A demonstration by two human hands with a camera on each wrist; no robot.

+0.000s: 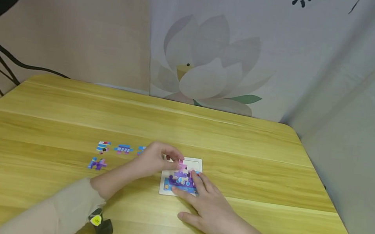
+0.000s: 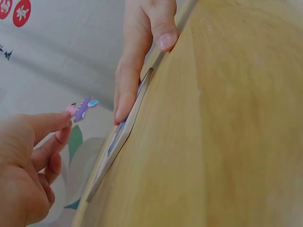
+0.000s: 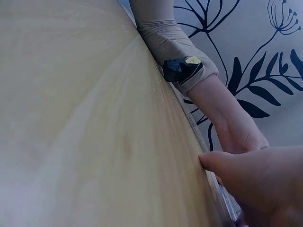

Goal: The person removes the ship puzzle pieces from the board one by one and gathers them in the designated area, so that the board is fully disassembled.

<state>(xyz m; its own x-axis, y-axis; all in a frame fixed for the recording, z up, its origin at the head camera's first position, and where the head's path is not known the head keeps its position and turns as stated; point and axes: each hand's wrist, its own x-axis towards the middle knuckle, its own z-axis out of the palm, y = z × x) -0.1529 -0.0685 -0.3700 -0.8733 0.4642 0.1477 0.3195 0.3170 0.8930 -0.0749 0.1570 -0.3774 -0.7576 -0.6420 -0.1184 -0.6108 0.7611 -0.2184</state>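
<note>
Between thumb and index finger, my left hand [image 1: 154,162] pinches a small pink-and-purple puzzle piece [image 2: 83,109]. In the left wrist view this piece is held up off the puzzle board [image 2: 124,137]. Seen from the head, the white-rimmed board [image 1: 196,161] lies flat on the table, its lower part filled with blue and purple pieces. My right hand [image 1: 212,211] rests with extended fingertips on the board's lower and right part, its thumb on the tabletop. The fingers partly cover the picture. The right wrist view shows little of the board.
Left of the board lie several loose puzzle pieces: a blue-and-white one [image 1: 103,147], a blue one [image 1: 123,149], a purple one [image 1: 97,163], and one [image 1: 141,150] partly behind my left hand. The wooden table [image 1: 257,154] ends at a curtain [image 1: 114,24].
</note>
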